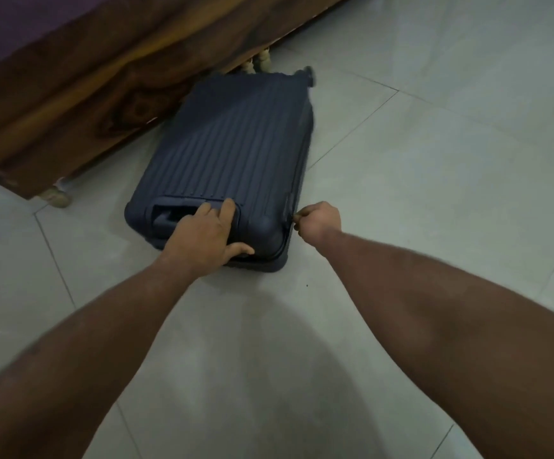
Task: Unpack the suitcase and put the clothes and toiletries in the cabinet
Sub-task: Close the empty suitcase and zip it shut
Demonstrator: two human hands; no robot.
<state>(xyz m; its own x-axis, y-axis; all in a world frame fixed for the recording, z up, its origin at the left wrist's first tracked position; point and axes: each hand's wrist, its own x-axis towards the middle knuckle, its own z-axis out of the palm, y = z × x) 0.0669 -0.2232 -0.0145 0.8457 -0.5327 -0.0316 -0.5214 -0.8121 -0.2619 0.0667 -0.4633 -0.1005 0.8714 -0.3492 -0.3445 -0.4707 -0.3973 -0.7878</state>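
Head view: a dark blue suitcase [226, 154] lies flat and shut on the tiled floor [401, 226] beside a wooden bed [80, 94]. The left hand [207, 231] rests spread on its near end, fingers apart; the right hand [318, 221] pinches the zip pull [293, 220] at its corner

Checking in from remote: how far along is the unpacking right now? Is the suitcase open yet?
Early stage. Done: the navy suitcase lies flat on the tiled floor beside the wooden bed frame. In hand: the left hand presses on the near end by the handle recess, while the right hand pinches what looks like the zipper pull at the near right corner. Left: the lid is shut; no clothes, toiletries or cabinet are in view.
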